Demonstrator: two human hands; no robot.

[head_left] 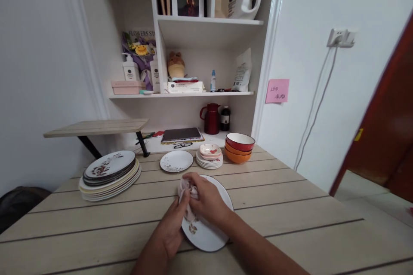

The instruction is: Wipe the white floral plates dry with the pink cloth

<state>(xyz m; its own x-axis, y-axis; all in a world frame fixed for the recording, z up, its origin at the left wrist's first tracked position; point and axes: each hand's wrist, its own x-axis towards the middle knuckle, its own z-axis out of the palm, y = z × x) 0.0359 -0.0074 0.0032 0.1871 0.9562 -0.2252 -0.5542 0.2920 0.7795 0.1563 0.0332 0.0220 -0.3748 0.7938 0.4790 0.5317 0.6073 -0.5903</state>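
Note:
A white plate with a dark rim and a floral print lies tilted in front of me, just over the wooden table. My left hand grips its left edge, thumb on top and fingers hidden underneath. My right hand is closed around a crumpled pale pink cloth, pressed on the plate's upper left part. The left thumb touches the cloth. Beyond my hands lies another white plate with a floral print, flat on the table.
Stacked plates stand at left, beside a raised wooden shelf. Small plates carry square dishes; bowls are stacked to their right. Behind are glasses, a laptop and a red jug.

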